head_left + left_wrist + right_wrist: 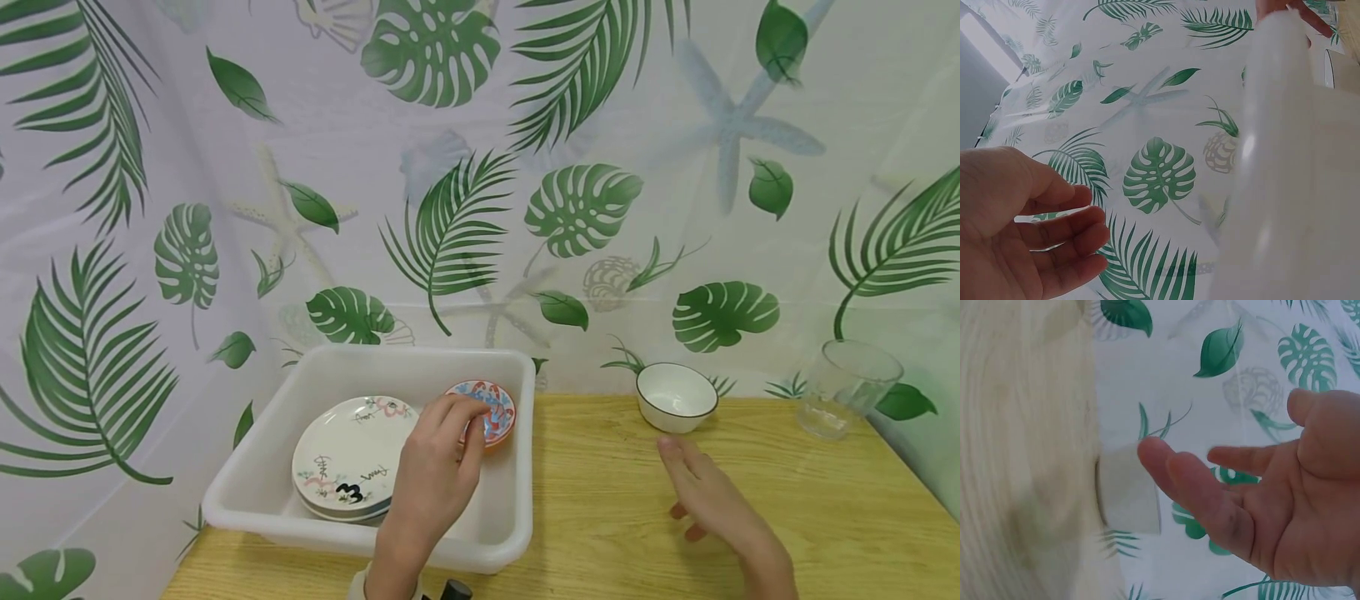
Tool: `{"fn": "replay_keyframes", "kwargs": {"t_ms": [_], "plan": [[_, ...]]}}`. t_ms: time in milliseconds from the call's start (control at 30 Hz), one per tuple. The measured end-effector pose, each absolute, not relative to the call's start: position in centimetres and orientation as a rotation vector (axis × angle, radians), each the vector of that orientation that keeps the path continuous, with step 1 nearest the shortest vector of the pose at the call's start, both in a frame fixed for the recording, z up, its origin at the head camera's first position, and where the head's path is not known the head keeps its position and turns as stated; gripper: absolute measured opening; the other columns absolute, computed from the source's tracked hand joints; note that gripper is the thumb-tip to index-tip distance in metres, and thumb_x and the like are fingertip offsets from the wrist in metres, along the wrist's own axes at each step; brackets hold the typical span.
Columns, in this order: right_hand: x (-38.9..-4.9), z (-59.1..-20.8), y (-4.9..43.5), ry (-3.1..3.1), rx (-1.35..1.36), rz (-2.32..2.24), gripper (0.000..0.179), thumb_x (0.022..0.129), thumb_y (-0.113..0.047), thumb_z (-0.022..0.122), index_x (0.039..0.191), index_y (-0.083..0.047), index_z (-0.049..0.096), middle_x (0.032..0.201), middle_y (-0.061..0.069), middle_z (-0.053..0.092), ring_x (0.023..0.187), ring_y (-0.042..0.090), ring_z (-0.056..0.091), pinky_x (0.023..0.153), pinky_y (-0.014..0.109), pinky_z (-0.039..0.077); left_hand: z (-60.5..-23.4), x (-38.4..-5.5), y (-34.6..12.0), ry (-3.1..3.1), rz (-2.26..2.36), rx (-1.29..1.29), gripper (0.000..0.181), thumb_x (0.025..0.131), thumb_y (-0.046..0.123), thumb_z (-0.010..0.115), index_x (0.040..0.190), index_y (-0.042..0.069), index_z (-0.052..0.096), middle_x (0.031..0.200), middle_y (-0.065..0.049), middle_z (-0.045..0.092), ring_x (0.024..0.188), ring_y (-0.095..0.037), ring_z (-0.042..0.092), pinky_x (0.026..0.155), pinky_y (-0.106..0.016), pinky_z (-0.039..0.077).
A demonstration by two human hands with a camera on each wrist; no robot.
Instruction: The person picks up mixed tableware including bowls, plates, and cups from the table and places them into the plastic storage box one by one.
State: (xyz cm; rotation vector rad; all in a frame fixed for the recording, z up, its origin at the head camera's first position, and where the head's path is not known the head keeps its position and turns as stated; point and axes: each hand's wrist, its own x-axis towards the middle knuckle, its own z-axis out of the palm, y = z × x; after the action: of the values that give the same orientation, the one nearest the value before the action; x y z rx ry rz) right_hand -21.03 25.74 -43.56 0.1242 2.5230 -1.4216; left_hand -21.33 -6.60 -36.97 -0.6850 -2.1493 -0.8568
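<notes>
My left hand (438,467) is over the white plastic basin (522,467), in front of a bowl with a red and blue pattern (502,410). Its fingers bend loosely with nothing between them, as the left wrist view of the hand (1054,231) confirms. Beside that bowl in the basin lie stacked white plates (345,450) with painted flowers, partly covered by the hand. On the table, my right hand (712,500) reaches toward a small white bowl with a dark rim (675,400). In the right wrist view the hand (1260,506) is empty, fingers extended.
A clear glass (847,392) stands at the table's far right, near the back edge. The wooden table (600,517) runs up to a leaf-printed sheet (465,108) hanging behind it and along the left. The basin's raised wall (1266,187) fills the right of the left wrist view.
</notes>
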Motion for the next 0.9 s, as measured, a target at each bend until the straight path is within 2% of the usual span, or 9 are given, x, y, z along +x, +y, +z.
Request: {"fn": "replay_keyframes", "kwargs": {"t_ms": [133,267,367,467,633,900], "plan": [[-21.5,-44.5,27.2,2.563,0.188,-1.49,0.087,0.104,-0.058,0.017,0.153,0.009,-0.009,0.148,0.048,0.008,0.082,0.032,0.068,0.057,0.044,0.059,-36.9,-21.3,-6.6,-2.161,-0.857,-0.678,0.017,0.087,-0.003,0.067,0.1,0.007,0.071,0.101,-0.003,0.067,0.101,-0.021,0.064,0.087,-0.036,0.054],[-21.9,-45.1,28.6,2.542,0.275,-1.592,0.088,0.103,-0.058,0.017,0.151,0.003,-0.024,0.15,0.048,-0.006,0.084,0.029,0.068,0.06,0.042,0.06,-36.9,-21.3,-6.7,-2.169,-0.855,-0.673,0.016,0.088,-0.002,0.067,0.1,0.008,0.071,0.101,-0.003,0.067,0.102,-0.021,0.064,0.088,-0.036,0.054],[-22.3,-45.4,29.5,2.455,0.315,-1.712,0.088,0.101,-0.061,0.017,0.15,-0.006,-0.031,0.153,0.042,-0.015,0.089,0.028,0.069,0.065,0.042,0.06,-36.9,-21.4,-6.7,-2.163,-0.854,-0.67,0.016,0.088,-0.002,0.067,0.1,0.008,0.071,0.101,-0.003,0.067,0.101,-0.021,0.064,0.087,-0.036,0.054],[-22.9,-45.8,30.4,2.326,0.353,-1.865,0.088,0.099,-0.064,0.017,0.148,-0.012,-0.036,0.156,0.032,-0.023,0.092,0.023,0.07,0.072,0.042,0.06,-36.8,-21.4,-6.8,-2.152,-0.85,-0.668,0.016,0.088,-0.002,0.066,0.099,0.008,0.071,0.1,-0.003,0.067,0.1,-0.021,0.064,0.087,-0.036,0.054],[-24.1,-47.2,31.6,2.062,0.447,-2.121,0.088,0.1,-0.062,0.022,0.146,-0.02,-0.04,0.158,0.015,-0.031,0.086,0.016,0.072,0.079,0.042,0.059,-36.8,-21.4,-6.8,-2.151,-0.844,-0.661,0.015,0.089,-0.001,0.066,0.1,0.007,0.071,0.099,-0.004,0.066,0.1,-0.021,0.064,0.087,-0.035,0.054],[-26.7,-49.5,32.5,1.866,0.49,-2.252,0.096,0.1,-0.059,0.035,0.139,-0.028,-0.048,0.154,0.014,-0.039,0.087,0.023,0.072,0.083,0.041,0.058,-36.8,-21.4,-7.0,-2.141,-0.83,-0.657,0.014,0.089,-0.001,0.067,0.1,0.007,0.071,0.1,-0.004,0.067,0.102,-0.022,0.064,0.089,-0.036,0.054]]}}
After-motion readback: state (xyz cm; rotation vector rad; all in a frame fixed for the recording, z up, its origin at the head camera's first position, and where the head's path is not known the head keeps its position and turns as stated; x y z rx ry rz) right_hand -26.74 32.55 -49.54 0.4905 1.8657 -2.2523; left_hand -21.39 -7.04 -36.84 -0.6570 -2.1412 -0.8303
